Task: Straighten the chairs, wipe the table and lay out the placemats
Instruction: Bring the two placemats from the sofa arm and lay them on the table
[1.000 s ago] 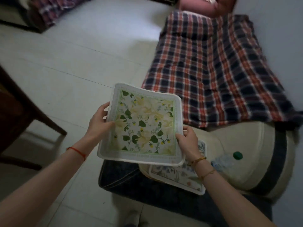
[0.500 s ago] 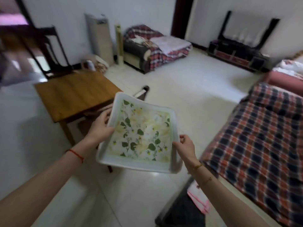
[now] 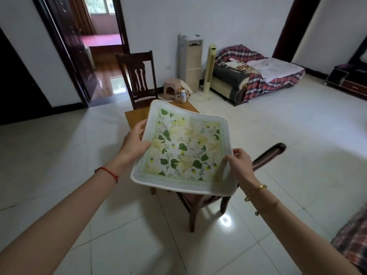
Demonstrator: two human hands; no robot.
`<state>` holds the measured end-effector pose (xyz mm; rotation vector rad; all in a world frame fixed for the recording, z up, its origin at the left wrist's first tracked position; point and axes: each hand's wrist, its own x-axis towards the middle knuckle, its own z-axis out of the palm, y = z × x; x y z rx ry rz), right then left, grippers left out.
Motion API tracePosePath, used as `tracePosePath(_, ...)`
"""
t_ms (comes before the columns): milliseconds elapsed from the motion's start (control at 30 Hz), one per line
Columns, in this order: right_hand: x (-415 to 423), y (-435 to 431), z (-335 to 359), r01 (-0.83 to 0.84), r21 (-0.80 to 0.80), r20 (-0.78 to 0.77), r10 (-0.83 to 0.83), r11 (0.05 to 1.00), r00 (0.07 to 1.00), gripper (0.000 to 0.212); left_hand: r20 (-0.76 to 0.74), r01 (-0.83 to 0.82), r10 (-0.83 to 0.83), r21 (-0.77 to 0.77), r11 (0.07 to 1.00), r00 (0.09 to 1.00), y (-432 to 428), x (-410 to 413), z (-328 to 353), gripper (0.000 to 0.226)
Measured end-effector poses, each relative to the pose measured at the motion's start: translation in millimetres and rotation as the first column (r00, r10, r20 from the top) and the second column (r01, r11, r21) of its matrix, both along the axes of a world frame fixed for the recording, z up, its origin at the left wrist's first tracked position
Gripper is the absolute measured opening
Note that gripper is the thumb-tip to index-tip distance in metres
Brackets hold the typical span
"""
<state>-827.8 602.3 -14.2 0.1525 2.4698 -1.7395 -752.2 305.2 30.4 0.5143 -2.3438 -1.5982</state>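
Laying out the placemats looks to be the step in hand: a floral placemat (image 3: pixel 183 150) hangs in the air, printed face up, nearly square so no clear long axis, its far corner aimed toward the worktop (image 3: pixel 137 116). The left hand (image 3: pixel 133 141) grips its left edge and the right hand (image 3: pixel 241 165) pinches its near right corner. It hides most of the worktop, with the near chair (image 3: pixel 270 153) below and the far chair (image 3: pixel 139 76) beyond. Next, probably, carry it forward and lower it flat, edges square to the worktop.
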Motion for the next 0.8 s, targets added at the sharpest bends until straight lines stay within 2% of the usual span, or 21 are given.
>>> tracePosePath(200,-64,-89,-14,-0.034,-0.002,0.018,0.034,0.999,0.999,0.023,0.02,-0.048,0.048,0.018,0.999,0.999,-85,-52,-23,0.079)
tracePosePath(600,-209,-255,-32,0.002,-0.027,0.085,0.001,1.0,0.996,0.018,0.086,-0.103,0.101,0.019,0.994,0.991,-240,-201,-47,0.077)
tracePosePath(800,-264,-333,-43,0.039,-0.035,0.088,-0.036,0.999,0.995,0.018,0.123,-0.067,0.064,0.018,0.998,0.99,-327,-282,-70,0.077)
